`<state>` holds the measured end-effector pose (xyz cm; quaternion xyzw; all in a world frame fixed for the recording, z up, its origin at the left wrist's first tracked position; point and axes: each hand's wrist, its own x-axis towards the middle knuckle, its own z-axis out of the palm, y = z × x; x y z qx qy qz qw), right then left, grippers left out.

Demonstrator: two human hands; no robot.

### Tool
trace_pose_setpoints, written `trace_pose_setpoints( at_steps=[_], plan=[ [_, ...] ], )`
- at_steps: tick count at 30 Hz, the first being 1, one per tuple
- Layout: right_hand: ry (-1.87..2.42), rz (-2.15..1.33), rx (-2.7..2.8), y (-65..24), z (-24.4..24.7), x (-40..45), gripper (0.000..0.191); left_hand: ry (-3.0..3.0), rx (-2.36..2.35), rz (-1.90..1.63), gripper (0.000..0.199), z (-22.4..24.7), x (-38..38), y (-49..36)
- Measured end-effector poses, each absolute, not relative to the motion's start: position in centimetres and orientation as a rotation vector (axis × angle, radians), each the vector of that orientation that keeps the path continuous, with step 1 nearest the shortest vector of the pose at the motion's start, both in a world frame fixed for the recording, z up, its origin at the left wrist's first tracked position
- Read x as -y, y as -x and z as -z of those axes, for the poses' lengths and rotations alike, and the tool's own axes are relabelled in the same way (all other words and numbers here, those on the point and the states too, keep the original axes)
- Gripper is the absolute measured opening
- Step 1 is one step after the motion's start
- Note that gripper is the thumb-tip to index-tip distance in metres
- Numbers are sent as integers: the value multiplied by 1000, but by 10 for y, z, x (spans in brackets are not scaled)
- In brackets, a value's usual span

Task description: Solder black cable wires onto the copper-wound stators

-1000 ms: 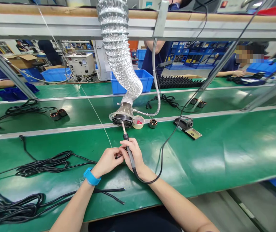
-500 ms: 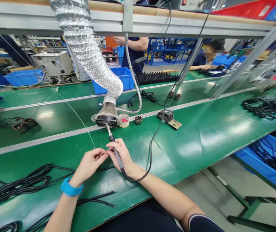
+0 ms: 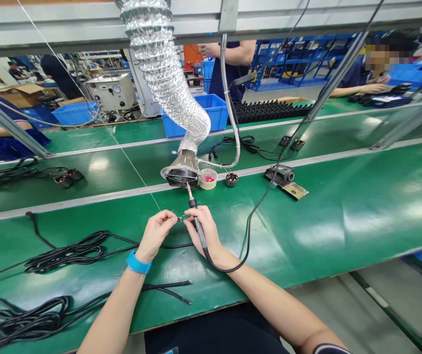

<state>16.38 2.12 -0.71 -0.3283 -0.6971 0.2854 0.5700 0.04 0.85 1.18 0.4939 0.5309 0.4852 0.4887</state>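
My right hand holds a soldering iron like a pen, its metal tip pointing up and away under the fume extractor hood. The thumb and forefinger of that hand also curl around thin wire ends that I can barely make out. My left hand, with a blue wristband, pinches a thin wire near the right fingertips. A small gap lies between the two hands. A fine pale strand runs down from the upper left to the left hand. A black cable passes behind the right wrist.
Coiled black cables lie at left. Beyond the hands are a tape roll, a small wound motor core and an iron stand. A silver duct hangs above. The iron's cord loops at right. Co-workers are across the bench.
The view has swung left, so the bench appears shifted right. My fingertips, which touched before, are now slightly apart with thin wire ends showing between them. The iron stays in my right hand.
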Motion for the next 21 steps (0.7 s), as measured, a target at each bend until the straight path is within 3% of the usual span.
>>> trace_pose_setpoints(
  at_steps=[9,21],
  plan=[
    [905,-531,1507,-182,-2,-29,17,-1288,-1399,-1200,20,-1,-17,-7],
    [843,-584,1597,-186,-1,-26,27,-1224,-1426,-1184,22,1,-18,-7]
  ],
)
